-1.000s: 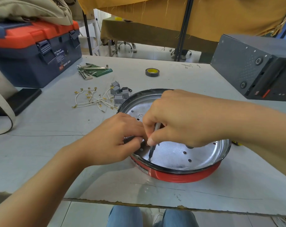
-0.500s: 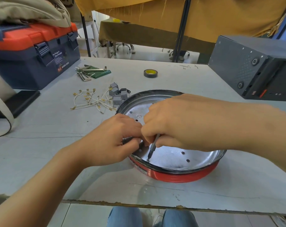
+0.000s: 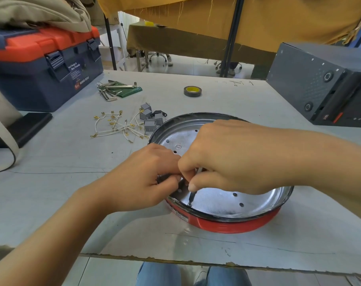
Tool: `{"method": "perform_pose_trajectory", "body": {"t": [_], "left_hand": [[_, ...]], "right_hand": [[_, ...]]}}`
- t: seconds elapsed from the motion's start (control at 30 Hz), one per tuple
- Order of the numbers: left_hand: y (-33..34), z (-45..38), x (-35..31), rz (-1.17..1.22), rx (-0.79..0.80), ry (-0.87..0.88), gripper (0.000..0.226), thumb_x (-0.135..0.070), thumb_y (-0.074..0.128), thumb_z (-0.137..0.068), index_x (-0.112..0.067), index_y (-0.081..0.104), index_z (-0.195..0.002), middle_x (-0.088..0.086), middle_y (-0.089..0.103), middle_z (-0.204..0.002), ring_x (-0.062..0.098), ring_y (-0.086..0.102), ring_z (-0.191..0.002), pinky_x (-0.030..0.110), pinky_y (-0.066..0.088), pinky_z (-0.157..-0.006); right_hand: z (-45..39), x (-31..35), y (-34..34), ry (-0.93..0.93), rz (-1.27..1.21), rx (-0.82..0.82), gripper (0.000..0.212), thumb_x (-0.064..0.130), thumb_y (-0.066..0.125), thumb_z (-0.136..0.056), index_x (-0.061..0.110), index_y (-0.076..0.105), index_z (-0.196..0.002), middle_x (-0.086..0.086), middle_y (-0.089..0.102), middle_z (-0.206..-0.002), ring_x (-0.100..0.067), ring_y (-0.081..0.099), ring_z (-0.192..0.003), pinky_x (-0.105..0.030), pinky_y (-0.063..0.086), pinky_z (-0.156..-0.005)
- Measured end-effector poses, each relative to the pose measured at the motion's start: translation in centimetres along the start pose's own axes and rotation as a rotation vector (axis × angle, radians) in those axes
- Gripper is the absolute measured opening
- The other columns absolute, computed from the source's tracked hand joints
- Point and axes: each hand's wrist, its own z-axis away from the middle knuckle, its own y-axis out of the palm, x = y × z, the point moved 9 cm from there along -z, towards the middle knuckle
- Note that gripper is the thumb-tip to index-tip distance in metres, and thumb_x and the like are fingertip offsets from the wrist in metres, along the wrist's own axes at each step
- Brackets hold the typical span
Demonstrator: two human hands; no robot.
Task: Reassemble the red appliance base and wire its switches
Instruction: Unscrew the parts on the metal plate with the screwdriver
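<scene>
My right hand [image 3: 227,159] pinches screwdriver [image 3: 193,195] on screw in red base [image 3: 233,225]; left hand [image 3: 142,178] grips rim part; switches [image 3: 149,118], wires [image 3: 117,126] unfitted.

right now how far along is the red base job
Done: the metal plate sits inside the red base. In hand: the right hand holds a thin screwdriver with its tip at a screw near the front rim, while the left hand holds a dark part at the rim. Left: the white wires and grey switches lie loose on the table, so wiring has not started.
</scene>
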Motion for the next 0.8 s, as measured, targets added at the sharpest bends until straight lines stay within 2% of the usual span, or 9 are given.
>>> {"method": "perform_pose_trajectory", "body": {"t": [0.13,0.23,0.3,0.43,0.5,0.57,0.63,0.67,0.8], "left_hand": [[0.2,0.1,0.1,-0.011,0.021,-0.003,0.024,0.002,0.05,-0.079,-0.012,0.069,-0.077,0.002,0.064,-0.068,0.026,0.053,-0.063,0.04,0.043,-0.069],[0.2,0.1,0.2,-0.02,0.026,-0.012,0.024,0.001,0.049,-0.079,-0.014,0.068,-0.076,0.001,0.063,-0.068,0.024,0.052,-0.063,0.04,0.043,-0.071],[0.3,0.1,0.2,-0.028,0.033,-0.016,0.024,0.001,0.049,-0.079,-0.014,0.067,-0.075,0.001,0.062,-0.068,0.023,0.051,-0.063,0.04,0.043,-0.072],[0.2,0.0,0.1,-0.034,0.034,-0.027,0.024,0.0,0.049,-0.08,-0.016,0.066,-0.076,0.0,0.061,-0.069,0.02,0.05,-0.064,0.038,0.042,-0.073],[0.1,0.0,-0.1,-0.027,0.032,-0.031,0.025,-0.002,0.048,-0.081,-0.018,0.067,-0.078,-0.002,0.061,-0.068,0.018,0.051,-0.063,0.035,0.042,-0.073],[0.0,0.0,-0.2,-0.025,0.037,-0.038,0.028,-0.011,0.043,-0.082,-0.017,0.07,-0.083,-0.007,0.063,-0.07,0.015,0.054,-0.065,0.032,0.042,-0.075],[0.0,0.0,0.0,-0.031,0.048,-0.056,0.031,-0.014,0.042,-0.083,-0.018,0.072,-0.086,-0.008,0.065,-0.074,0.012,0.056,-0.068,0.028,0.041,-0.077],[0.1,0.0,0.1,-0.034,0.052,-0.067,0.03,-0.011,0.044,-0.083,-0.018,0.073,-0.087,-0.008,0.067,-0.076,0.011,0.057,-0.07,0.027,0.041,-0.079],[0.2,0.1,0.5,-0.027,0.059,-0.095,0.028,-0.01,0.048,-0.083,-0.02,0.073,-0.091,-0.009,0.071,-0.087,0.009,0.062,-0.081,0.025,0.04,-0.088]], "right_hand": [[1.0,-0.3,-0.1,0.076,-0.107,0.054,0.025,0.04,0.062,-0.086,0.022,0.063,-0.069,0.005,0.043,-0.045,-0.009,0.047,-0.054,-0.029,0.038,-0.05],[1.1,-0.9,0.1,0.155,-0.165,0.068,0.025,0.04,0.062,-0.087,0.019,0.067,-0.073,0.007,0.048,-0.042,-0.011,0.046,-0.049,-0.033,0.045,-0.053],[0.9,-1.3,0.3,0.199,-0.203,0.07,0.027,0.038,0.062,-0.087,0.016,0.068,-0.073,0.011,0.047,-0.04,-0.009,0.046,-0.046,-0.022,0.038,-0.048],[0.8,-1.6,0.6,0.238,-0.253,0.13,0.029,0.034,0.06,-0.09,0.009,0.069,-0.077,0.016,0.042,-0.031,0.011,0.045,-0.039,-0.012,0.036,-0.047],[1.2,-1.7,0.7,0.232,-0.228,0.157,0.026,0.036,0.057,-0.091,0.015,0.068,-0.079,0.026,0.044,-0.034,0.016,0.047,-0.039,-0.01,0.038,-0.054],[1.7,-1.6,0.9,0.216,-0.18,0.175,0.026,0.041,0.054,-0.092,0.022,0.063,-0.076,0.035,0.044,-0.04,0.002,0.055,-0.043,-0.017,0.043,-0.055],[2.2,-1.8,1.2,0.206,-0.109,0.178,0.027,0.045,0.051,-0.092,0.024,0.063,-0.079,0.028,0.05,-0.043,-0.006,0.053,-0.049,-0.02,0.042,-0.053],[2.5,-1.9,1.4,0.203,-0.106,0.179,0.026,0.045,0.05,-0.092,0.026,0.064,-0.082,0.024,0.051,-0.045,-0.004,0.051,-0.053,-0.018,0.038,-0.051],[4.0,-3.1,1.6,0.21,-0.25,0.184,0.02,0.041,0.046,-0.093,0.029,0.06,-0.083,0.02,0.064,-0.06,0.001,0.056,-0.063,-0.015,0.042,-0.06]]}}
